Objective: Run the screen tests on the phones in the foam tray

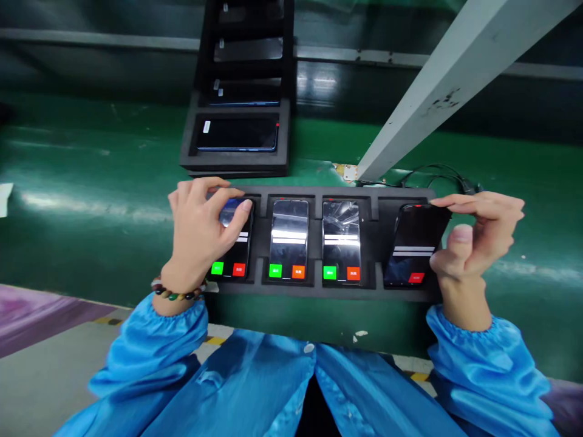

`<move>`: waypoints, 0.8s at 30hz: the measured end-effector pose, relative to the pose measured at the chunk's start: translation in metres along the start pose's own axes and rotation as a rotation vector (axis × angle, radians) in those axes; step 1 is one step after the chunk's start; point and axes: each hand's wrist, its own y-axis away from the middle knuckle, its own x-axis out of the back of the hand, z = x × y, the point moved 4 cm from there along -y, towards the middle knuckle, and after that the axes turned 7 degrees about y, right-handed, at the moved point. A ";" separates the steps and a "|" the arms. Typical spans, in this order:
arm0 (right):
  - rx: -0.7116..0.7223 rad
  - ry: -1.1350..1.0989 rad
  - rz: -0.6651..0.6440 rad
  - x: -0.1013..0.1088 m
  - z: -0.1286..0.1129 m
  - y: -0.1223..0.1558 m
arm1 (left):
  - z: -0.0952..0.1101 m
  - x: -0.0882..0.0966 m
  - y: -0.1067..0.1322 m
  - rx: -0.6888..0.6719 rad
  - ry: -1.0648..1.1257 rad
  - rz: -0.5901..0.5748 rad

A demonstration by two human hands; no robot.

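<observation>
My left hand (pixel 200 221) is over the leftmost smartphone (pixel 231 255) in a black foam tray (pixel 291 292). Its fingers are apart and bent over the top edge, with the thumb at the upper right corner. At the tray's right end, my right hand (pixel 478 233) has the rightmost smartphone (pixel 412 243) by its right side, the index finger on the top corner. That phone leans slightly askew in its slot and shows a red button. Between my hands lie two more lit smartphones, one (pixel 289 243) and another (pixel 341 249), each with green and red buttons.
Behind the tray, on the green bench (pixel 91 152), stands a second foam tray (pixel 234 162) with several dark-screened phones. A grey metal post (pixel 423 91) slants up at the right. Black cables (pixel 437 173) lie by its foot.
</observation>
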 end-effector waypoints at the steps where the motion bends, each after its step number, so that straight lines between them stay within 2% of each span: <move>1: 0.021 -0.032 0.045 0.001 -0.002 0.000 | 0.008 -0.003 -0.003 -0.053 0.013 -0.053; 4: 0.083 -0.115 0.217 0.004 -0.006 -0.001 | 0.032 -0.019 -0.014 -0.172 0.032 -0.204; 6: 0.103 -0.134 0.335 0.008 -0.008 0.000 | 0.042 -0.030 -0.021 -0.193 0.009 -0.252; 8: 0.102 -0.134 0.376 0.011 -0.008 0.001 | 0.048 -0.039 -0.024 -0.194 -0.005 -0.268; 10: 0.078 -0.101 0.258 0.009 -0.007 -0.002 | 0.050 -0.044 -0.025 -0.183 -0.001 -0.268; 15: -0.022 0.026 -0.297 -0.014 0.006 -0.011 | 0.045 -0.049 -0.023 -0.143 0.062 -0.264; 17: -0.023 0.016 -0.453 -0.019 0.015 -0.010 | 0.042 -0.050 -0.022 -0.136 0.085 -0.263; 19: -0.015 0.004 -0.529 -0.018 0.023 -0.008 | 0.041 -0.051 -0.021 -0.138 0.090 -0.258; 24: 0.035 0.005 -0.580 -0.011 0.036 -0.003 | 0.040 -0.051 -0.020 -0.135 0.090 -0.245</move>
